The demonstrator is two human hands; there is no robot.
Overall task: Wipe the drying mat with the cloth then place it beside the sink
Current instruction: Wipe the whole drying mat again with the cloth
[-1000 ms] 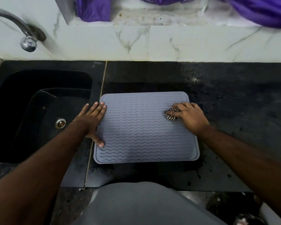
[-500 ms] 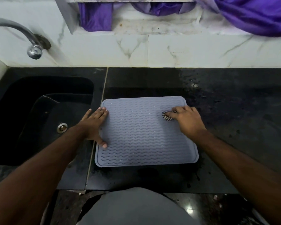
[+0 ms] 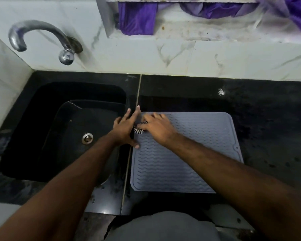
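Observation:
A grey drying mat [image 3: 195,150] with wavy ridges lies flat on the black counter, just right of the sink [image 3: 63,129]. My right hand [image 3: 156,127] presses a small black-and-white striped cloth [image 3: 139,129] onto the mat's far left corner; most of the cloth is hidden under the fingers. My left hand [image 3: 125,127] lies flat with fingers spread at the mat's left edge, thumb on the mat, touching the right hand.
A metal tap [image 3: 42,39] curves over the black sink at the back left. White marble tiles [image 3: 181,58] back the wet black counter [image 3: 271,122]. Purple fabric [image 3: 137,18] hangs on a ledge above. My grey-clothed body is at the counter's front edge.
My right hand has slid the cloth leftward across the mat, from its far right part to the far left corner beside my left hand. The camera view tilted and shifted left.

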